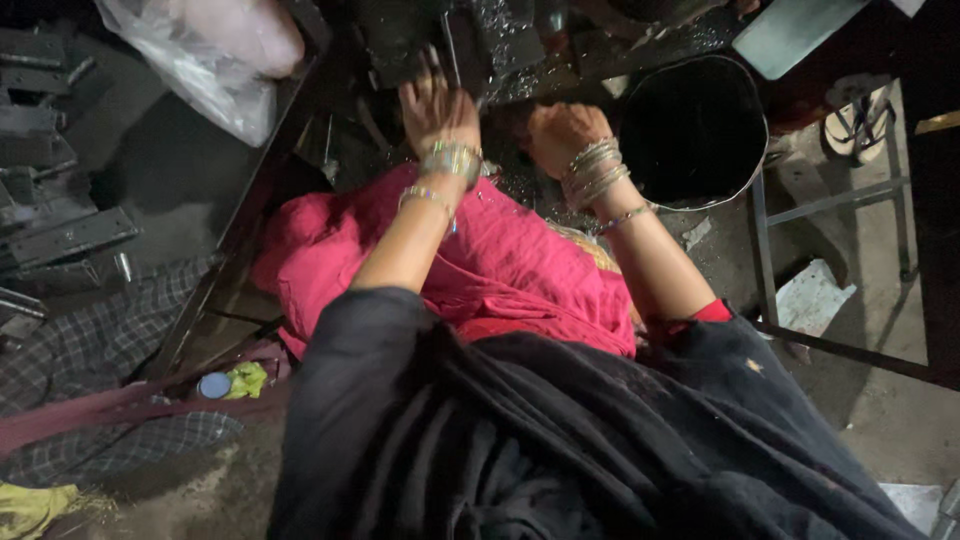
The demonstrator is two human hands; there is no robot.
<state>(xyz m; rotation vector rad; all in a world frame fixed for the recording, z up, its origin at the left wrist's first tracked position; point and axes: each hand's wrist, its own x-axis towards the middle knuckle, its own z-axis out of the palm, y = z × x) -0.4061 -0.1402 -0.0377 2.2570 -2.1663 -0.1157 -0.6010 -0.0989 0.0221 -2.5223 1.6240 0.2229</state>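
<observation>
The person's left hand (436, 105) reaches up onto a dark, greasy machine bed (520, 50), its fingers spread apart and lying against the black metal, gripping nothing that shows. The right hand (562, 135) is curled just beside it, near the machine's lower edge; whether those fingers close on anything cannot be told, since the palm faces away and the spot is dim. Both wrists carry stacked metal bangles (594, 170). Just right of the right hand stands a black bucket (695, 130) on a metal frame (830, 200). A pink cloth (500, 265) lies across the lap below the forearms, and a clear plastic bag (215, 55) sits well off to the upper left.
</observation>
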